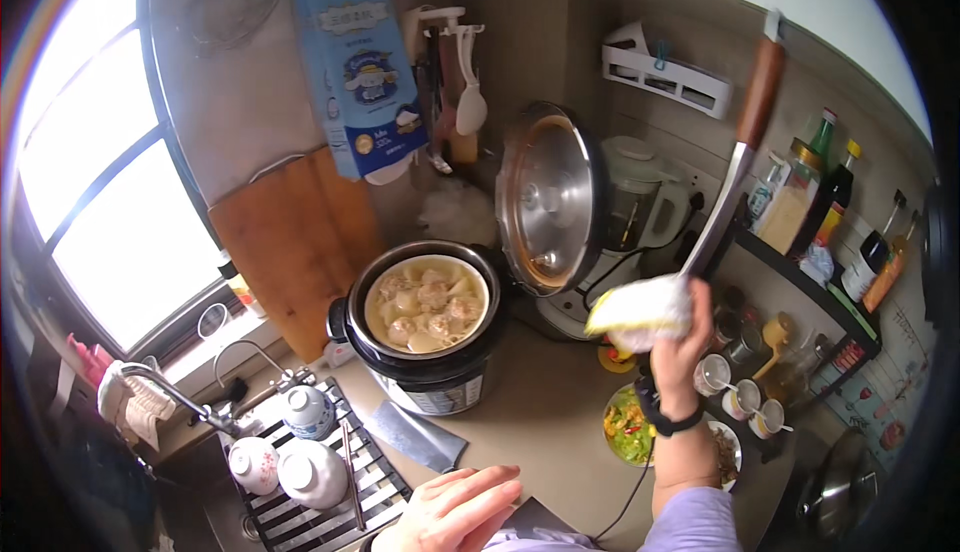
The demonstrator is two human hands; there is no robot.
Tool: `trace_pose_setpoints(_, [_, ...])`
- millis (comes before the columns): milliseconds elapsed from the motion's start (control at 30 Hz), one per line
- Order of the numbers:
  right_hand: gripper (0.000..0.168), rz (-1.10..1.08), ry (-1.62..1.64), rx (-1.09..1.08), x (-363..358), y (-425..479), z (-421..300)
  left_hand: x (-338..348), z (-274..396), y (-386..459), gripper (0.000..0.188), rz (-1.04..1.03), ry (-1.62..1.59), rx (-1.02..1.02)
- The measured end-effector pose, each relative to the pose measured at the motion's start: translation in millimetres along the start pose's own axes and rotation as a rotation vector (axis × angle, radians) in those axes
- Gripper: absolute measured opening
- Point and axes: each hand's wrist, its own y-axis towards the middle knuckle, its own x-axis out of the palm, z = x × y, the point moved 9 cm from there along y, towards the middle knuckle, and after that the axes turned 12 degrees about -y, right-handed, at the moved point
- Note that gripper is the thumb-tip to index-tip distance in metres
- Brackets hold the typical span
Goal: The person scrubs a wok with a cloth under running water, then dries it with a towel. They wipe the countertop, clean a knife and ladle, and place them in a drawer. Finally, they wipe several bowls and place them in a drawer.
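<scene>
My right hand [679,342] is raised on the right, holding a folded white cloth with a yellow edge [637,315]. A wooden-handled metal utensil [724,199], hanging from above, reaches down behind the cloth; whether they touch I cannot tell. My left hand [461,511] is low at the front, fingers together and extended, palm down, with nothing seen in it. Beyond it stands an electric pressure cooker [427,387] with its steel-lined lid [551,203] raised. Inside, a bowl of soup [426,304] holds meatballs and pale chunks. A cleaver [416,436] lies on the counter before the cooker.
Upturned bowls [311,473] and chopsticks [352,477] rest on a rack [382,477] by the faucet [169,394]. A plate of vegetables [628,428] and seasoning cups [742,399] are at right, below a bottle shelf [806,274]. A cord [630,496] crosses the counter.
</scene>
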Motion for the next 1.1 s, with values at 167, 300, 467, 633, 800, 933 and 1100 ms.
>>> trace_pose_setpoints(167, [0.031, -0.297, 0.211, -0.166, 86, 4, -90, -6, 5, -3, 0.038, 0.035, 0.024, 0.011])
trace_pose_setpoints(300, [0.033, -0.291, 0.085, -0.148, 162, 39, -95, -15, 6, -15, 0.038, 0.064, 0.067, -0.024])
trace_pose_setpoints(467, [0.023, -0.258, -0.045, -0.073, 220, 68, -62, -40, -7, -58, 0.046, 0.195, 0.114, -0.144])
trace_pose_setpoints(633, [0.022, -0.232, -0.170, 0.032, 237, 74, -21, -61, -35, -111, 0.036, 0.326, 0.060, -0.404])
trace_pose_setpoints(800, [0.022, -0.235, -0.193, 0.089, 247, 76, -15, -66, -40, -131, 0.041, 0.342, 0.092, -0.385])
trace_pose_setpoints(933, [0.026, -0.300, -0.184, 0.101, 255, 77, -10, -67, -39, -130, 0.042, 0.346, 0.103, -0.393])
trace_pose_setpoints(1100, [0.027, -0.353, -0.250, 0.139, 262, 75, 6, -66, -42, -134, 0.043, 0.365, 0.047, -0.397])
